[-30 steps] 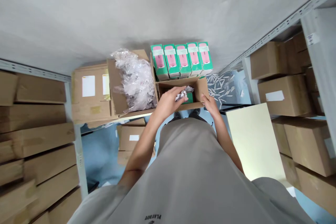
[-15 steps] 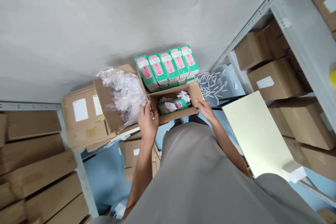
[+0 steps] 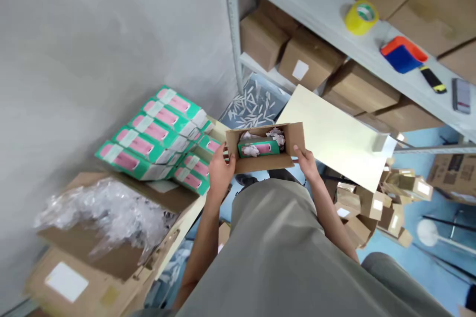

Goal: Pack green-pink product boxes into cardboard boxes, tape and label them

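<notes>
Between my two hands I carry an open cardboard box, its top facing up and its end flaps raised. Inside it lies a green and pink product box with crumpled paper around it. My left hand grips the left end, thumb on the near side. On the right end, my right hand is closed around the cardboard. Left of the carried box stand stacked green and pink product boxes, and nearer me a large carton full of clear plastic wrap.
A pale tabletop lies to the right. On the metal shelf are yellow tape, a red-blue tape dispenser, a cutter and a phone. Small cartons are piled below. White strips litter the far floor.
My view has turned to the right, with the cardboard box still in both hands. The box has come away from beside the product stack, toward the pale tabletop. More of the right shelf now shows.
</notes>
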The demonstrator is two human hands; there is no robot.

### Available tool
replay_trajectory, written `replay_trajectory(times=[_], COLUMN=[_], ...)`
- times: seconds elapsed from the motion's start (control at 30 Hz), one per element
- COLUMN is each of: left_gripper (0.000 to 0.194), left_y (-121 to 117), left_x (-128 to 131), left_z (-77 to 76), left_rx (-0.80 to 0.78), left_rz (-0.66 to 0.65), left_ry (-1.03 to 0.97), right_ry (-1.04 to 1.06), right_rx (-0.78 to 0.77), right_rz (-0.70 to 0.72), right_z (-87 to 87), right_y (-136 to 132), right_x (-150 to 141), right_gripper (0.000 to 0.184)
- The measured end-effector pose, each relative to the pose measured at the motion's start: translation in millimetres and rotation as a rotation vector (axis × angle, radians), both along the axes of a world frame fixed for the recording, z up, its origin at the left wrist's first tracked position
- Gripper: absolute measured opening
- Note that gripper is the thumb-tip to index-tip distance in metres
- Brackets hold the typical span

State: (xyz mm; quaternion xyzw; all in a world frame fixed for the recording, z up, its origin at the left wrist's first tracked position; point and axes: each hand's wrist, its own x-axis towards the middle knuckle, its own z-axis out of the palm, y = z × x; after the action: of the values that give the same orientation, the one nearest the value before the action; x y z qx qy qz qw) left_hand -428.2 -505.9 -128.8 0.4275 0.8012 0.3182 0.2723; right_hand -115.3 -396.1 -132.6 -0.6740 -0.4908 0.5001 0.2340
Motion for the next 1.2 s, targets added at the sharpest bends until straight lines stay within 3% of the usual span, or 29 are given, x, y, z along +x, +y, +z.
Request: replay_trajectory(times=[0.2, 0.43, 0.6, 0.73, 0.83, 1.0, 1.1, 1.17, 1.2], left_gripper=[0.048, 0.048, 0.048, 0.048, 0.056, 0.096, 0.089, 0.083, 0.087], left_y=[107, 213, 269, 292, 293, 276, 275, 284, 291], left_x=[74, 193, 267, 306, 315, 306, 303, 305, 307], left_z=[-16.9, -26.3, -37.2, -45.5, -48.9, -57.4, -64.5, -66.8, -66.8], left_rx=[-0.076, -0.13, -0.156, -0.13, -0.052, -0.101, -0.114, -0.085, -0.06], left_rz=[-0.221, -0.369, -0.515, -0.58, -0.652, -1.033, -1.069, -0.941, -0.866], left_ry=[-0.108, 0.006, 0.038, 0.069, 0.027, 0.008, 0.055, 0.083, 0.111], right_ry=[-0.023, -0.124, -0.15, -0.185, -0.232, -0.351, -0.464, -0.533, -0.565], right_rx=[0.015, 0.046, 0.051, 0.053, 0.072, 0.037, 0.069, 0.075, 0.068], right_rz=[-0.276, -0.326, -0.342, -0.265, -0.139, 0.214, 0.268, 0.217, 0.176], right_z=[-18.7, -52.1, -66.1, -66.6, -60.7, -51.5, -50.5, -51.7, -52.8], right_y=[24, 71, 97, 105, 100, 90, 97, 109, 116], right_x=[81, 192, 254, 275, 280, 287, 293, 299, 303], right_gripper=[0.075, 0.071, 0.082, 0.094, 0.096, 0.106, 0.072, 0.052, 0.05])
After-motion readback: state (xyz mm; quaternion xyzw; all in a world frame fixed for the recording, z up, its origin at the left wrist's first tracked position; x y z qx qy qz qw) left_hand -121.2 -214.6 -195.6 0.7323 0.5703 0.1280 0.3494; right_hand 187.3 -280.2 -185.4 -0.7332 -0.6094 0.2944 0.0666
